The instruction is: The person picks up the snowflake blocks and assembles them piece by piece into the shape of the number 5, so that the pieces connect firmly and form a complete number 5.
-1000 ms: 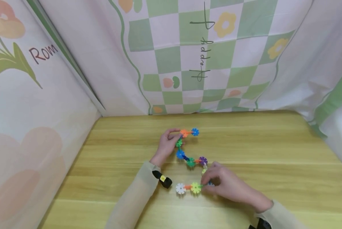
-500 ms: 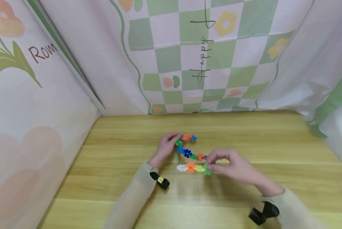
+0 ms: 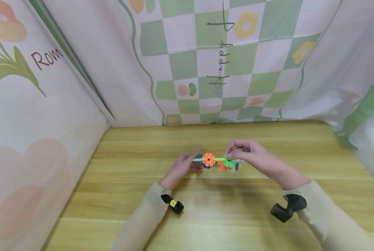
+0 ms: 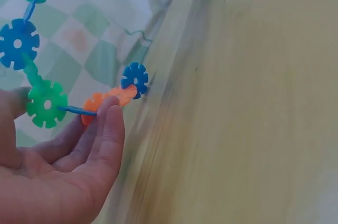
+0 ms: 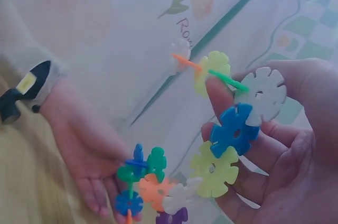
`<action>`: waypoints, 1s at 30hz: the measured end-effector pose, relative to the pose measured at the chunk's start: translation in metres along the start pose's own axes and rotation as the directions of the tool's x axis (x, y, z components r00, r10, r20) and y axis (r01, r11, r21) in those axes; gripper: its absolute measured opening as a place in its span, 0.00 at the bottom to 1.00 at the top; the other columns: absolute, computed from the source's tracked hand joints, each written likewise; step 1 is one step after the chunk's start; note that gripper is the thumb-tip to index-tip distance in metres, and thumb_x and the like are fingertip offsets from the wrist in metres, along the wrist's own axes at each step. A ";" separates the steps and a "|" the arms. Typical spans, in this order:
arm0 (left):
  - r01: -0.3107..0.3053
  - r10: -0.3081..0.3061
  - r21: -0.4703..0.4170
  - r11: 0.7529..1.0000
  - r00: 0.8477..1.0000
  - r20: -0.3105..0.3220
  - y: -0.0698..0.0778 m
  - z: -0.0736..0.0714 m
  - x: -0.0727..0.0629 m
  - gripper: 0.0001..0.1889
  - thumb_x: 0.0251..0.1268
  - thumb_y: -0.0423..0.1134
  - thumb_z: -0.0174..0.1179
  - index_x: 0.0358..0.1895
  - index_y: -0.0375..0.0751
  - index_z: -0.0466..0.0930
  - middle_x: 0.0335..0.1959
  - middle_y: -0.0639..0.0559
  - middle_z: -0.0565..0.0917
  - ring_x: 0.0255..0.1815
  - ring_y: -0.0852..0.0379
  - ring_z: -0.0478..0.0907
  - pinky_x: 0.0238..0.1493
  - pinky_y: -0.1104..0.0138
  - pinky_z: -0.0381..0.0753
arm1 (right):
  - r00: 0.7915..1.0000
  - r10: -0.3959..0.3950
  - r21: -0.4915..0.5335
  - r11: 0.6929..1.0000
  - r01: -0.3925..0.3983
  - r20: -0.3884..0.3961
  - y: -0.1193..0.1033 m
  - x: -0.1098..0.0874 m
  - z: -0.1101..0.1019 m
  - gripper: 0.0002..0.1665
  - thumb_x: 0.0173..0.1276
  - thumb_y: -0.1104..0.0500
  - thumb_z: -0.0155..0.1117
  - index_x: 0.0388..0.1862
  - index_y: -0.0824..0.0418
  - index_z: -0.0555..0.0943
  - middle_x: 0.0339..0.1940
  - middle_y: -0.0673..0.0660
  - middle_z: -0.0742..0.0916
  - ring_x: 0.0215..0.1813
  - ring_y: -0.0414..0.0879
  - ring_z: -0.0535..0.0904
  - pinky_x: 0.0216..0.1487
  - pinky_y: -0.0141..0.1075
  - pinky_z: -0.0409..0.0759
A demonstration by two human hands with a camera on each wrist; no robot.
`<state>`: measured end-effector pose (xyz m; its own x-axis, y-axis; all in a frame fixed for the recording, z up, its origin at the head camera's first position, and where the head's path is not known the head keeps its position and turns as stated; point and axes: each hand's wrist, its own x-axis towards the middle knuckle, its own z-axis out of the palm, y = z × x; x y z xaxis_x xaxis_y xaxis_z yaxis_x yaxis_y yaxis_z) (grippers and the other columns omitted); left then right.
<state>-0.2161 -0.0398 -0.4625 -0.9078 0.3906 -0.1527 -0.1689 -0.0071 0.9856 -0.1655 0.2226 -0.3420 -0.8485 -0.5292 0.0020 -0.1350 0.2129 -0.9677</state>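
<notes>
A chain of interlocking plastic snowflake discs point(image 3: 208, 159), in several colours, hangs raised between my two hands in the head view. My left hand point(image 3: 181, 166) holds one end section. In the left wrist view its fingers lie at an orange disc point(image 4: 93, 108), between a green disc point(image 4: 47, 104) and the blue end disc point(image 4: 135, 80). With thumb and fingers, my right hand point(image 3: 252, 153) pinches the other section by a green disc point(image 3: 229, 161). Near that grip, the right wrist view has a white disc point(image 5: 266, 94), a blue disc point(image 5: 235, 130) and a yellow-green disc point(image 5: 214, 168).
Beneath both hands lies a wooden table point(image 3: 224, 216). A green and white checked cloth point(image 3: 212, 69) hangs behind its far edge, and a printed fabric wall point(image 3: 49, 115) stands along the left. Each wrist wears a black camera point(image 3: 282, 209).
My right hand has lifted its end of the chain off the table and moved it away from me, up toward the left hand. My left hand stays nearly in place, its section now turned.
</notes>
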 end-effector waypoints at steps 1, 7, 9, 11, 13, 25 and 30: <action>0.001 -0.001 -0.006 1.000 1.000 0.009 0.000 0.001 -0.002 0.25 0.81 0.52 0.51 0.56 0.29 0.78 0.45 0.38 0.85 0.46 0.43 0.85 0.52 0.57 0.84 | 1.000 0.013 0.027 1.000 -0.013 0.004 -0.001 0.002 -0.001 0.10 0.76 0.58 0.60 0.46 0.66 0.78 0.46 0.62 0.82 0.52 0.55 0.75 0.57 0.51 0.70; -0.013 0.012 0.011 1.000 0.998 0.063 0.002 0.003 -0.013 0.27 0.83 0.54 0.47 0.50 0.28 0.80 0.43 0.36 0.87 0.47 0.43 0.86 0.53 0.58 0.84 | 0.999 -0.018 0.225 0.974 0.012 0.028 -0.005 0.014 -0.010 0.06 0.80 0.61 0.54 0.48 0.60 0.77 0.45 0.54 0.80 0.50 0.47 0.75 0.57 0.46 0.72; -0.014 0.013 0.011 1.000 0.996 0.088 0.003 0.003 -0.016 0.28 0.83 0.55 0.47 0.52 0.28 0.80 0.44 0.36 0.87 0.49 0.42 0.85 0.54 0.57 0.83 | 0.998 -0.050 0.300 0.953 0.036 0.037 -0.006 0.018 -0.013 0.07 0.81 0.62 0.51 0.48 0.60 0.78 0.41 0.52 0.81 0.43 0.44 0.78 0.51 0.40 0.78; -0.004 0.003 0.003 1.000 0.994 0.112 0.003 0.004 -0.019 0.28 0.83 0.54 0.46 0.54 0.28 0.81 0.46 0.37 0.87 0.51 0.42 0.85 0.55 0.57 0.83 | 0.997 -0.069 0.367 0.929 0.050 0.039 -0.007 0.020 -0.015 0.09 0.82 0.63 0.50 0.48 0.60 0.79 0.38 0.51 0.82 0.39 0.42 0.79 0.46 0.38 0.80; 0.012 -0.012 0.002 1.000 0.992 0.129 0.004 0.004 -0.022 0.28 0.84 0.53 0.45 0.55 0.27 0.80 0.47 0.36 0.86 0.52 0.41 0.84 0.56 0.57 0.82 | 0.996 -0.078 0.415 0.908 0.055 0.039 -0.007 0.022 -0.017 0.10 0.82 0.64 0.50 0.49 0.60 0.80 0.38 0.51 0.82 0.39 0.42 0.80 0.46 0.37 0.81; 0.057 -0.065 0.084 0.995 0.993 0.098 0.008 0.005 -0.027 0.26 0.85 0.49 0.43 0.55 0.23 0.77 0.44 0.36 0.86 0.48 0.42 0.85 0.52 0.58 0.84 | 0.987 -0.149 0.487 0.867 0.104 0.055 -0.005 0.024 -0.016 0.13 0.82 0.66 0.50 0.48 0.61 0.83 0.39 0.54 0.85 0.41 0.43 0.81 0.41 0.33 0.81; 0.040 -0.051 0.105 0.994 0.993 0.110 0.009 0.003 -0.028 0.25 0.85 0.45 0.41 0.58 0.21 0.74 0.45 0.34 0.86 0.49 0.39 0.84 0.52 0.56 0.84 | 0.986 -0.164 0.479 0.869 0.124 0.041 -0.003 0.025 -0.014 0.12 0.81 0.66 0.50 0.48 0.61 0.83 0.39 0.53 0.86 0.39 0.41 0.81 0.39 0.32 0.80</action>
<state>-0.1912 -0.0481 -0.4495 -0.8502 0.4893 -0.1943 -0.1634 0.1056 0.9809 -0.1936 0.2199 -0.3351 -0.7930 -0.5904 0.1502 0.0220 -0.2742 -0.9614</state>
